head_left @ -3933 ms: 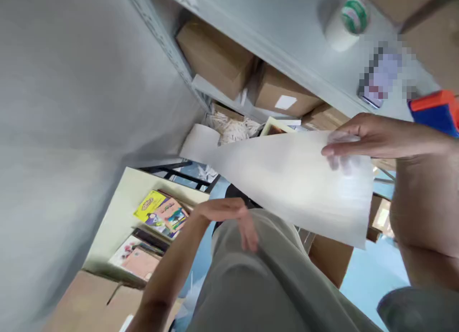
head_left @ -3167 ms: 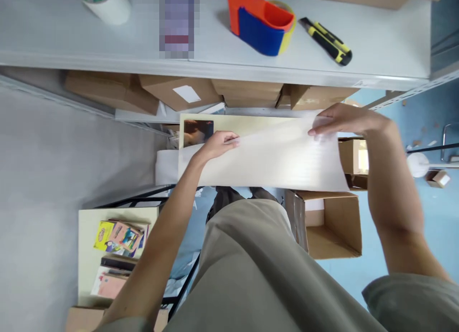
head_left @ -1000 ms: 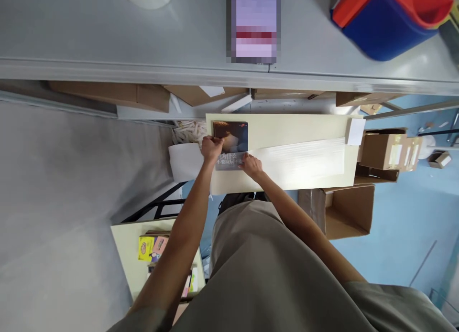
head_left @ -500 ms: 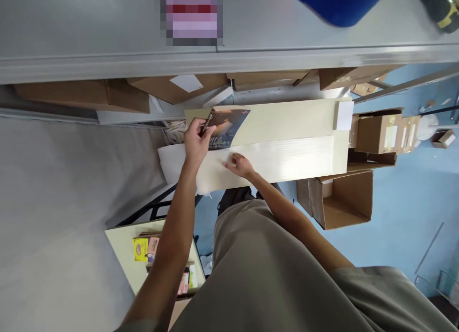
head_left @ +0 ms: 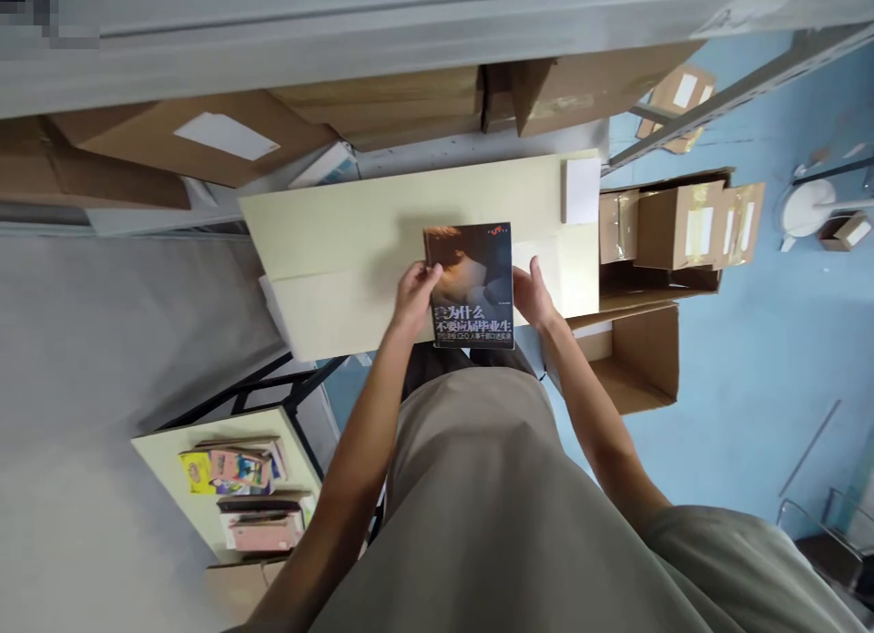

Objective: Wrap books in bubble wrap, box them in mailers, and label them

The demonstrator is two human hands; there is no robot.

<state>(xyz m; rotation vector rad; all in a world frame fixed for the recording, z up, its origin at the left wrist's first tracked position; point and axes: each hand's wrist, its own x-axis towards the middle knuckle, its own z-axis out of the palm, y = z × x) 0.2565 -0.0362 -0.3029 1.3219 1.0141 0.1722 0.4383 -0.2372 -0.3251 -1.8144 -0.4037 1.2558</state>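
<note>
A dark-covered book point(head_left: 472, 285) with pale lettering is held flat above a cream tabletop point(head_left: 382, 219). My left hand point(head_left: 414, 296) grips its left edge and my right hand point(head_left: 533, 293) grips its right edge. A strip of white wrapping sheet point(head_left: 320, 310) lies along the near side of the tabletop, under and left of the book. A small white pad point(head_left: 580, 189) rests at the table's far right corner.
Cardboard boxes point(head_left: 205, 141) sit on a grey shelf point(head_left: 341, 41) behind the table. Open cartons point(head_left: 675, 228) stand on the blue floor at right. A low cream table point(head_left: 170, 451) with several books point(head_left: 236, 464) is at lower left. A grey wall fills the left.
The book was lifted from the table's left end and carried right; both hands now hold it by its sides. The white sheet, earlier held up, lies on the table.
</note>
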